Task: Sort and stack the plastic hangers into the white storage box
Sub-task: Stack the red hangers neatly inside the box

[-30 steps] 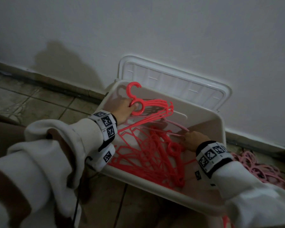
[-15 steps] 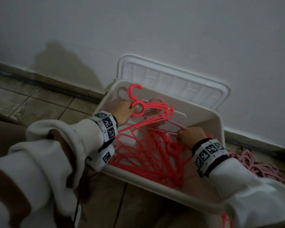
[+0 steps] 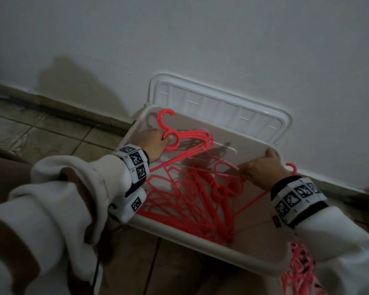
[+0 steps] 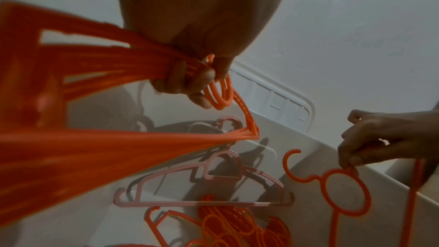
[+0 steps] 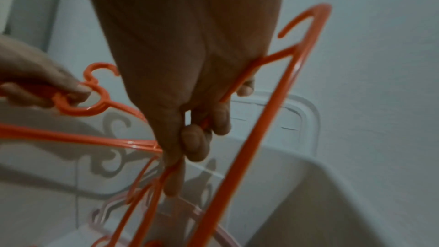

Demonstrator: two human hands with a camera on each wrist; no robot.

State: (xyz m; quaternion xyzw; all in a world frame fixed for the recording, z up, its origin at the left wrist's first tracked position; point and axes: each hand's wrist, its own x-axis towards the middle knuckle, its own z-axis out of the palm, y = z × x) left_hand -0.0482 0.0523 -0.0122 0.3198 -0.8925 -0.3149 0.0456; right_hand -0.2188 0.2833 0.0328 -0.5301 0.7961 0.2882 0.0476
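Gripping a bunch of red hangers (image 3: 185, 143) by the ring necks: left hand (image 3: 152, 143), fingers curled round them, over the far left of the white storage box (image 3: 202, 248). Pinching a single red hanger (image 5: 273, 119) over the far right: right hand (image 3: 262, 171). Lying loose inside: more red hangers (image 3: 192, 201), pink hanger (image 4: 204, 191). Leaning against the wall behind: lid (image 3: 222, 107).

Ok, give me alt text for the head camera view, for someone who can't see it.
A person's left hand grips a bundle of red hangers by their necks over an open white storage box, while the right hand pinches a single red hanger. More red hangers lie piled in the box, whose lid leans against the wall.
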